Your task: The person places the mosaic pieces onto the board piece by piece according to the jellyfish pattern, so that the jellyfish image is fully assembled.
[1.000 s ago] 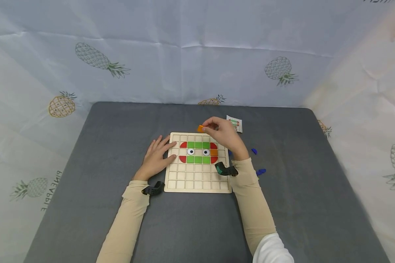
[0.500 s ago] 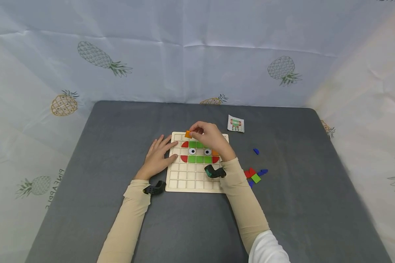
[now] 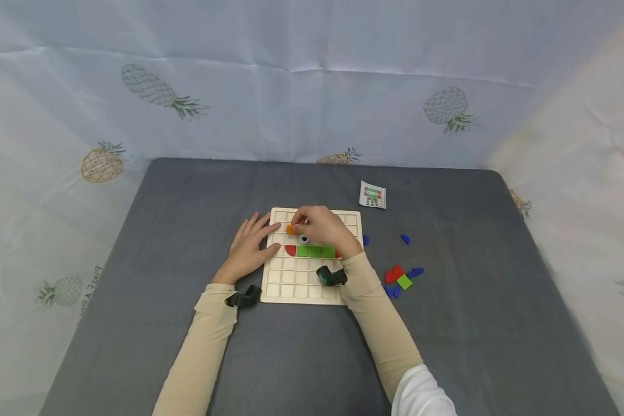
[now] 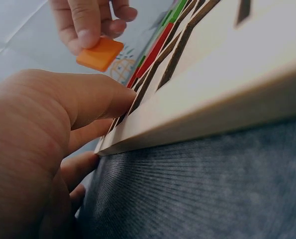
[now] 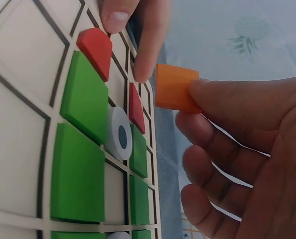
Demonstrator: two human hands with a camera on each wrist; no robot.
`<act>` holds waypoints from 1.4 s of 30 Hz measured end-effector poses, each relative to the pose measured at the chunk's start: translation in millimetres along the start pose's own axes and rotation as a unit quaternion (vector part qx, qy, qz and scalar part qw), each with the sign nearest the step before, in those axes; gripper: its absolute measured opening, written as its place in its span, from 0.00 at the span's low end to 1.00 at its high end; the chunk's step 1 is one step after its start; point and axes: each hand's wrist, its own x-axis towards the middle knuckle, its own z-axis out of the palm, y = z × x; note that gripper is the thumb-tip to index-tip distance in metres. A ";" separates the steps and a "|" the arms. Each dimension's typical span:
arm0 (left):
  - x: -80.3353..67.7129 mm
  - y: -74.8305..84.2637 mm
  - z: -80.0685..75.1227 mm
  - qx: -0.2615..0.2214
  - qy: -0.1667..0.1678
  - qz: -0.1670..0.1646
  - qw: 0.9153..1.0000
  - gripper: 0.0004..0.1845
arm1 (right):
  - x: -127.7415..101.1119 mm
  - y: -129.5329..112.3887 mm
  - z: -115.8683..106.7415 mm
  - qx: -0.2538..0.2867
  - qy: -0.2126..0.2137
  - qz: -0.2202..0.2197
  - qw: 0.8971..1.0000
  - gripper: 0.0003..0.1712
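My right hand (image 3: 326,226) pinches an orange square tile (image 3: 290,229) between thumb and fingertips, above the upper left part of the wooden grid board (image 3: 296,292). In the right wrist view the tile (image 5: 173,87) is held apart from the board. On the board lie green square tiles (image 3: 315,252), red rounded-corner tiles (image 3: 290,250) and a round eye piece (image 3: 304,239). Some pieces are hidden under my right hand in the head view. My left hand (image 3: 245,251) rests at the board's left edge, its fingers extended and thumb touching the rim.
A printed picture card (image 3: 372,195) lies behind the board to the right. Right of the board are loose red pieces (image 3: 395,273), a green square (image 3: 404,282) and several blue pieces (image 3: 405,239) on the grey table (image 3: 478,323).
My right hand has carried the orange tile from behind the board leftward and nearer, down over its upper left. The loose pieces and card have come into fuller view. My left hand stays put.
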 end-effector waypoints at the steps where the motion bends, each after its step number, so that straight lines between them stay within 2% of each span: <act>1: -0.3 0.1 -0.2 0.000 0.000 0.000 1.000 0.30 | 0.4 0.0 0.9 -0.003 -0.004 0.000 1.000 0.09; 14: -1.3 -0.2 -0.3 0.000 0.001 0.009 1.000 0.29 | 4.1 4.5 12.1 0.000 -0.019 0.017 1.000 0.10; 23: -0.8 0.6 -0.8 -0.001 -0.001 0.002 1.000 0.30 | 5.1 5.3 14.9 0.004 -0.026 0.016 1.000 0.10; 30: -0.8 0.3 -1.0 -0.004 0.000 0.001 1.000 0.29 | 6.2 4.7 17.5 -0.017 -0.022 0.008 1.000 0.09; 42: -0.9 -1.1 -0.4 -0.011 0.000 0.004 1.000 0.29 | 8.2 2.9 22.1 -0.053 -0.023 0.022 0.998 0.08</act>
